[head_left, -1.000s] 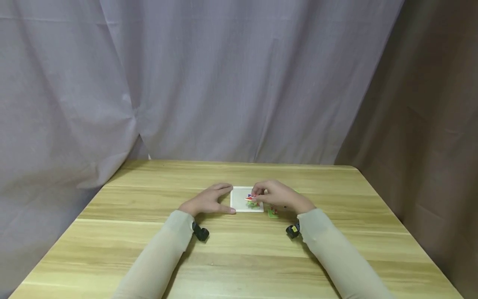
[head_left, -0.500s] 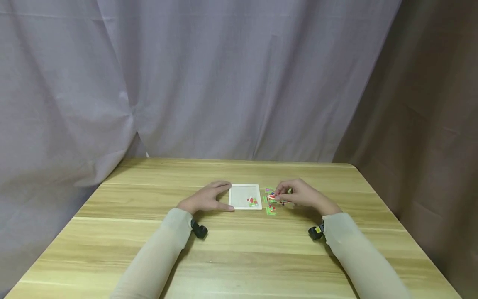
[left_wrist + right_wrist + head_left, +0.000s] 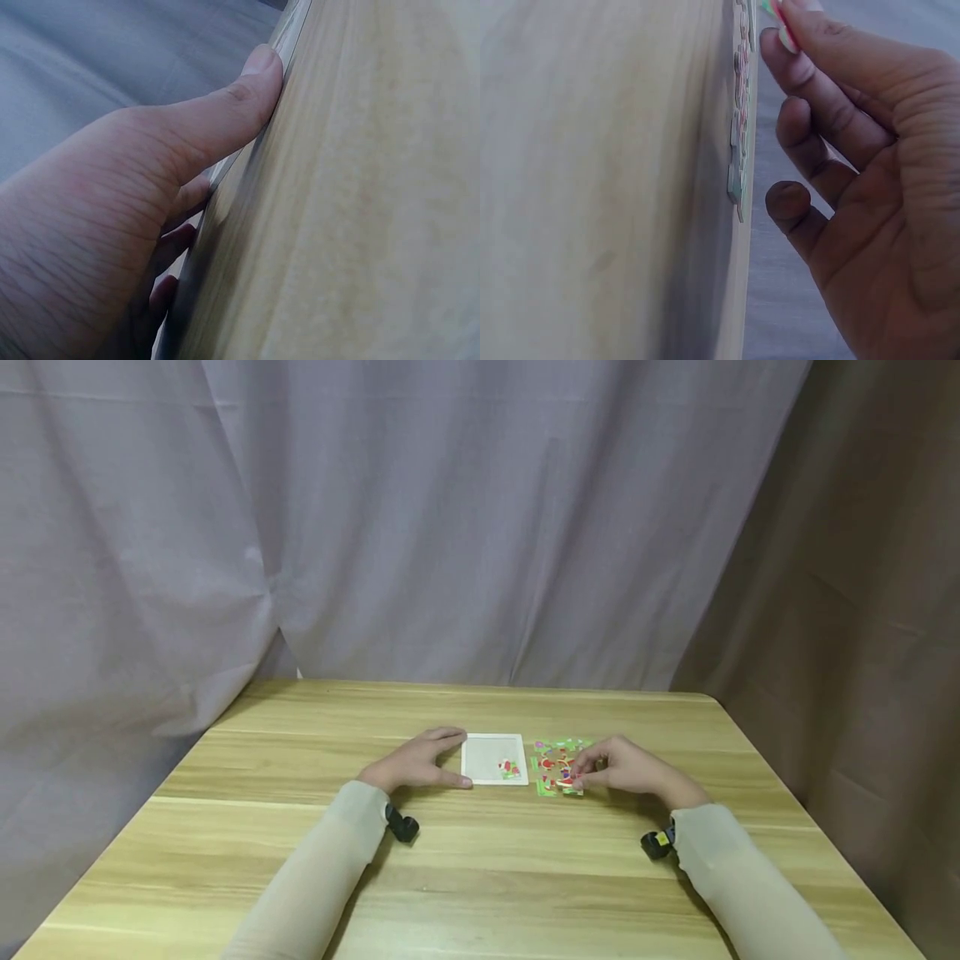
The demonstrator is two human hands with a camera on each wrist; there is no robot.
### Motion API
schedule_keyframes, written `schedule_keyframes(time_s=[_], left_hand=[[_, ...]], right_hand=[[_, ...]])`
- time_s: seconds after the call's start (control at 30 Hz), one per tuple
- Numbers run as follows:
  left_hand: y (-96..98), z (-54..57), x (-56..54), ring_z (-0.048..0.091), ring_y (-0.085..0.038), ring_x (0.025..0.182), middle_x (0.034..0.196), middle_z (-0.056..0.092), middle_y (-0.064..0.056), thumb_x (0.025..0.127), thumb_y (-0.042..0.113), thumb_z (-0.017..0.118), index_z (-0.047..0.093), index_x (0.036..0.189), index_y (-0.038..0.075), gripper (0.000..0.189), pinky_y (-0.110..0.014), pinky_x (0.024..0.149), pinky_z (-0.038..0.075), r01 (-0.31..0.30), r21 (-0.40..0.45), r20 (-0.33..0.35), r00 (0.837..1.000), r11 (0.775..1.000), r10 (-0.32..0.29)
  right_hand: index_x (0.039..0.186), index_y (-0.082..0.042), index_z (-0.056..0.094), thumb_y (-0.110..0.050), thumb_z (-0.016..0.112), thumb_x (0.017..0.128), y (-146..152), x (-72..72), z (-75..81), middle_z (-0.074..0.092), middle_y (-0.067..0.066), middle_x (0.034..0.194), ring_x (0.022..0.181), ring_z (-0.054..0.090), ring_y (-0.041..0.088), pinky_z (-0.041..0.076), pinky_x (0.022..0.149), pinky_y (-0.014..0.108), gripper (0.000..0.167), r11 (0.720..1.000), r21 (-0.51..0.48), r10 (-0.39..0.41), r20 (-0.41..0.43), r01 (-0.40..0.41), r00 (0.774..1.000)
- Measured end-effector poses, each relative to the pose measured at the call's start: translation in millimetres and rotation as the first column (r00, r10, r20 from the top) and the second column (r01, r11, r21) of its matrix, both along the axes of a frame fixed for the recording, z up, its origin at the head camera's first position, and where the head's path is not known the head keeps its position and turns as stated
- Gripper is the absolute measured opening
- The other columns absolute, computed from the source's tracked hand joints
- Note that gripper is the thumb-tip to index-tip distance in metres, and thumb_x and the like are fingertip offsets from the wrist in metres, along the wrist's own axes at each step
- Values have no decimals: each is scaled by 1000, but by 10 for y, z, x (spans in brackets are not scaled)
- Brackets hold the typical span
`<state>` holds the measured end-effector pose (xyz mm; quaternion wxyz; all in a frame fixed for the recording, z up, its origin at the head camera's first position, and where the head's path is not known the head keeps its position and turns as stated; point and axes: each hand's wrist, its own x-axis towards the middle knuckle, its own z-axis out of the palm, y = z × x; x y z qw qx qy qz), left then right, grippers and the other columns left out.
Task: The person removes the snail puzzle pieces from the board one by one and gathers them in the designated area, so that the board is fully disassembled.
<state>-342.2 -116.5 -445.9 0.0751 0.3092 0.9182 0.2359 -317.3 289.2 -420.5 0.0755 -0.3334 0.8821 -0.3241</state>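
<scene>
My left hand (image 3: 416, 762) lies at the left side of a white square puzzle tray (image 3: 492, 734), its spread thumb and forefinger touching the rim near two corners. In the left wrist view the thumb and fingers are fairly straight along the tray's edge. One colourful jigsaw piece (image 3: 509, 768) lies inside the tray at its lower right. My right hand (image 3: 630, 768) pinches another jigsaw piece (image 3: 787, 36) between thumb and fingers, just above the loose pieces. The right wrist view shows the held piece tilted, its red and white face partly covered by the thumb.
Several loose jigsaw pieces (image 3: 547, 764) in green, red and white lie right of the tray, some hidden behind the right hand. They rest on a wooden table (image 3: 480, 877). Grey curtain (image 3: 450, 527) hangs behind the table's far edge.
My right hand has moved from over the tray to the right, over the loose pieces, then a little nearer the front. My left hand has stayed at the tray.
</scene>
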Motion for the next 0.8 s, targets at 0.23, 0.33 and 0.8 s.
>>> schedule_keyframes(time_s=[0.23, 0.33, 0.8], left_hand=[[3, -22, -10, 26, -33, 162, 175, 30, -6, 88, 65, 75, 34, 167, 14, 102, -56, 132, 24, -2, 2, -2, 1000, 1000, 2], [0, -28, -12, 26, -32, 162, 175, 30, -5, 88, 66, 74, 33, 167, 15, 102, -55, 132, 24, -6, -4, -9, 1000, 1000, 6], [6, -39, -8, 29, -35, 160, 173, 33, -8, 88, 64, 76, 37, 165, 13, 101, -57, 131, 26, -3, 17, -12, 1000, 1000, 3]], right_hand=[[91, -14, 81, -21, 85, 90, -10, 35, 8, 75, -3, 84, 74, 63, 8, 52, 63, 21, 9, 999, 37, -8, 51, 6, 999], [92, -12, 81, -21, 85, 91, -6, 30, 4, 75, -4, 84, 73, 63, 7, 53, 62, 21, 9, 999, 43, 4, 39, -6, 999], [94, -19, 79, -23, 85, 90, -29, 50, 10, 70, -11, 85, 75, 58, 5, 54, 66, 23, 8, 992, 126, 22, -91, -11, 996]])
